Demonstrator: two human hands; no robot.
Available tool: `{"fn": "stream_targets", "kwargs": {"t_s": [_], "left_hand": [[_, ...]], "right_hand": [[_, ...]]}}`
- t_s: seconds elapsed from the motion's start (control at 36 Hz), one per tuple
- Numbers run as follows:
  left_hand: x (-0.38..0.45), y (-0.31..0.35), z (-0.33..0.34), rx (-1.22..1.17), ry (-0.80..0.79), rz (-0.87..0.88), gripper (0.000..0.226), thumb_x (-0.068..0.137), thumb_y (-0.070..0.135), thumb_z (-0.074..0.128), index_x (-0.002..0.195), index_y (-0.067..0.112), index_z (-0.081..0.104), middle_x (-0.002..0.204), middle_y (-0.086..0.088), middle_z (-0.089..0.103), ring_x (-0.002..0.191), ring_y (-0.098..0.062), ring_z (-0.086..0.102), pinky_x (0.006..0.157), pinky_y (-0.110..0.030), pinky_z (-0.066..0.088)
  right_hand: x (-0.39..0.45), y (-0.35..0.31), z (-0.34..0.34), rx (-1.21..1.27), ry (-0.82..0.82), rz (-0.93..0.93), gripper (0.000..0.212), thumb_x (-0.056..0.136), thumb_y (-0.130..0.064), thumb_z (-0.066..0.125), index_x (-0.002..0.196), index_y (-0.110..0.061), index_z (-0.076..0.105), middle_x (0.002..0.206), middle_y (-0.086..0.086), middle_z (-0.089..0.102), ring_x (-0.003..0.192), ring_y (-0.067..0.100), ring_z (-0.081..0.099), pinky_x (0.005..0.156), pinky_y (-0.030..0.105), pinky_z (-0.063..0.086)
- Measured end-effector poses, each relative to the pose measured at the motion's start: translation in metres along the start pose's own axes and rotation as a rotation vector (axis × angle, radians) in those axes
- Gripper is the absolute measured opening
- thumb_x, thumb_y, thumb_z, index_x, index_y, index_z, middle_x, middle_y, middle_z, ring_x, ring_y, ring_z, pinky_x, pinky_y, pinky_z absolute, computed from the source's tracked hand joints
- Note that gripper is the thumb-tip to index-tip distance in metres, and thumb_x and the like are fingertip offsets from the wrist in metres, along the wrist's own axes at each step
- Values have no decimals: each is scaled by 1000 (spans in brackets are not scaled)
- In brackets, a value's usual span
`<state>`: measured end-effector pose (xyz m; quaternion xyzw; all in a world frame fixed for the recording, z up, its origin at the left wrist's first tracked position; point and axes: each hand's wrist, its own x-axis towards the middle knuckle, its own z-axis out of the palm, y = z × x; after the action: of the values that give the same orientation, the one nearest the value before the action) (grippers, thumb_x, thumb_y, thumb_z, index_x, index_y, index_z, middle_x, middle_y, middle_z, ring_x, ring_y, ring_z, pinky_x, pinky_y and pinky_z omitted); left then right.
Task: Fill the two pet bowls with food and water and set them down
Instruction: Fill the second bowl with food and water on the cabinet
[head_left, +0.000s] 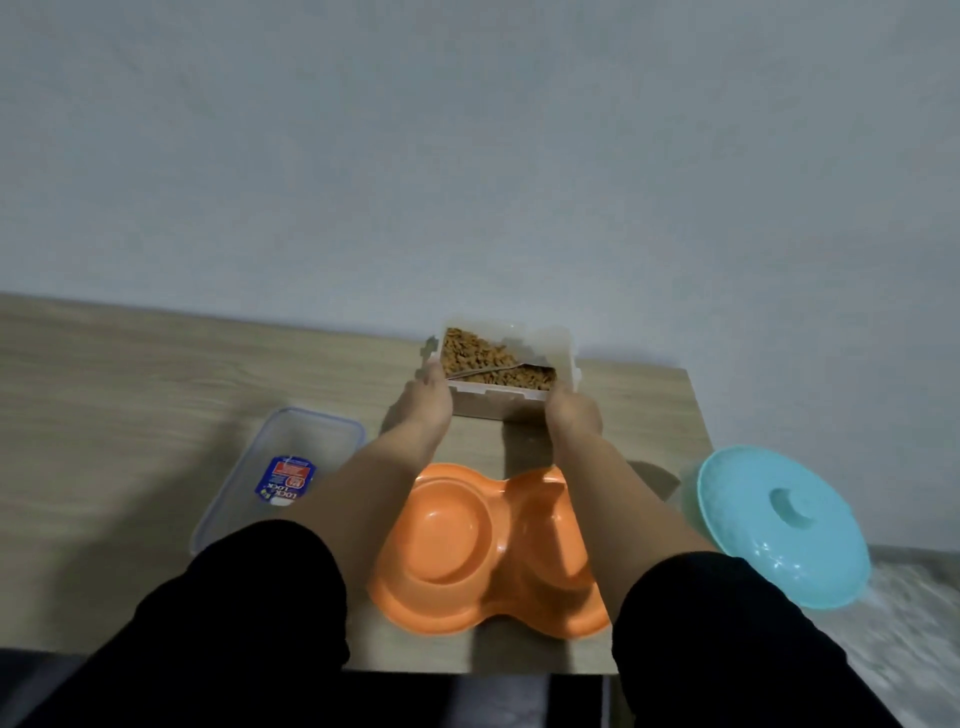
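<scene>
Head view, looking down at a wooden table (130, 374). Both hands grip a clear food container (506, 371) of brown kibble (a metal spoon (493, 370) lies inside): left hand (428, 397) closed on its left side, right hand (571, 408) on its right. Nearer, between the forearms, sits an empty orange double pet bowl (467, 551). A clear lid (280, 467) lies left; a teal lid (779, 525) right.
</scene>
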<state>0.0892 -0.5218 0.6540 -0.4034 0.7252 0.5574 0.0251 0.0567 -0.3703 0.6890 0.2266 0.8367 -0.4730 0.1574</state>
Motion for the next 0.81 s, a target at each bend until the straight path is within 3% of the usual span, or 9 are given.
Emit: {"fn": "stream_targets", "kwargs": {"t_s": [0.06, 0.31, 0.44, 0.5, 0.58, 0.69, 0.75, 0.81], "left_hand": [[6, -5, 0, 11, -1, -12, 121, 50, 83, -4, 130, 13, 54, 126, -19, 61, 116, -39, 57, 104, -52, 41], [-8, -3, -22, -155, -2, -2, 109, 55, 84, 9, 132, 21, 53, 137, -12, 53, 126, -35, 49, 108, -50, 40], [-34, -1, -52, -373, -112, 81, 104, 59, 92, 30, 145, 34, 38, 152, 1, 40, 142, -24, 34, 116, -54, 25], [-50, 0, -66, -485, -171, 121, 93, 66, 83, 49, 146, 38, 34, 154, 1, 37, 140, -27, 37, 112, -54, 31], [-66, -9, -90, -690, -303, 107, 110, 50, 72, 78, 145, 36, 36, 152, -6, 40, 133, -35, 46, 99, -59, 46], [-90, -27, -119, -743, -362, 162, 98, 63, 52, 77, 147, 30, 31, 145, -14, 46, 123, -38, 54, 72, -42, 59], [-104, -38, -132, -750, -356, 198, 89, 72, 45, 71, 149, 32, 27, 144, -14, 48, 121, -37, 56, 73, -43, 59], [-119, -49, -144, -755, -331, 216, 78, 80, 40, 67, 148, 31, 29, 142, -13, 51, 122, -36, 55, 88, -49, 55]], "right_hand": [[1, -4, 2, -26, 21, -2, 46, 101, -28, 32, 126, 5, 54, 130, 22, 55, 121, 38, 51, 101, 39, 43], [-30, -16, 0, -335, 117, -203, 38, 101, -10, 28, 120, 1, 59, 123, 19, 60, 114, 34, 56, 89, 37, 46], [-65, -23, -10, -173, 154, -266, 41, 101, -14, 28, 116, 6, 60, 123, 24, 60, 116, 38, 54, 93, 37, 42], [-84, -20, -13, -128, 154, -305, 43, 101, -15, 27, 114, 8, 61, 122, 26, 60, 115, 39, 54, 93, 37, 41], [-114, -9, -13, -109, 131, -368, 43, 100, -15, 27, 108, 8, 62, 115, 28, 62, 109, 41, 55, 89, 39, 42], [-147, 9, -11, -76, 87, -431, 42, 98, -20, 32, 97, 5, 64, 103, 26, 64, 99, 41, 58, 86, 46, 45], [-163, 18, -12, -82, 46, -427, 41, 96, -22, 33, 86, 2, 65, 93, 25, 66, 91, 40, 60, 81, 48, 49], [-176, 23, -13, -123, 0, -431, 40, 93, -25, 36, 79, -1, 65, 88, 22, 68, 88, 40, 62, 80, 51, 52]]}}
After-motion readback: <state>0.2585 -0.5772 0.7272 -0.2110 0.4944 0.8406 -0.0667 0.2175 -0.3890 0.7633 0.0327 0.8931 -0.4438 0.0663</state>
